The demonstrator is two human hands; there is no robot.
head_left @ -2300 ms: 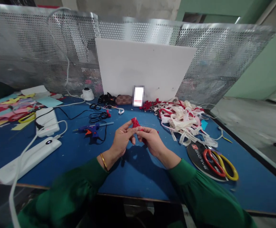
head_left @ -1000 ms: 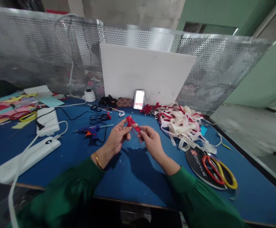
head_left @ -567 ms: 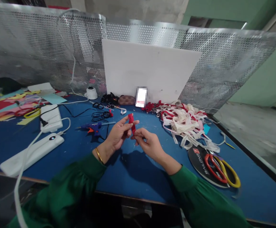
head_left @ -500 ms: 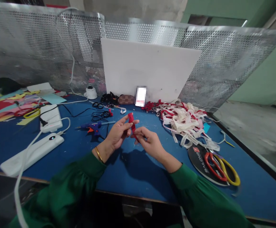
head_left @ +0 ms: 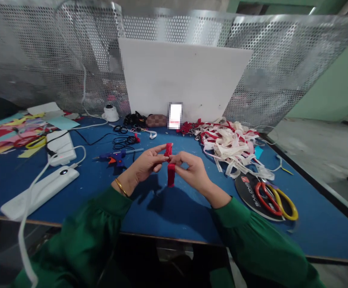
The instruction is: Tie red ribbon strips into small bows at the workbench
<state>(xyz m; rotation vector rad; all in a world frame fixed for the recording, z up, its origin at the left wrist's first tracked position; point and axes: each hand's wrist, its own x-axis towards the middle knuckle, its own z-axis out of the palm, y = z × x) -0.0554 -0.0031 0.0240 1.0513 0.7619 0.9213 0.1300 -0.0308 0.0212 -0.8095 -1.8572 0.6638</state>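
Note:
A short red ribbon (head_left: 171,175) is held between my two hands above the middle of the blue table. My left hand (head_left: 145,163) pinches its upper part, which is gathered or folded, with thumb and fingers. From the other side my right hand (head_left: 190,168) is closed on the ribbon just below that, and a flat tail hangs down under the fingertips. Beyond my left hand lies a blue glue gun (head_left: 117,157) with an orange trigger. The fingers hide the middle of the ribbon.
At right lie a heap of white and red ribbons (head_left: 229,146) and red-and-yellow-handled scissors (head_left: 277,202) on a black disc (head_left: 246,196). A white power bank (head_left: 40,194) with cables sits at left, near coloured paper sheets (head_left: 9,134). A lit phone (head_left: 175,116) leans on a white board (head_left: 186,76).
The red ribbon has turned more upright, and its lower tail now hangs visibly below my right fingers. My right hand has shifted slightly up. The whole view has tilted down a little.

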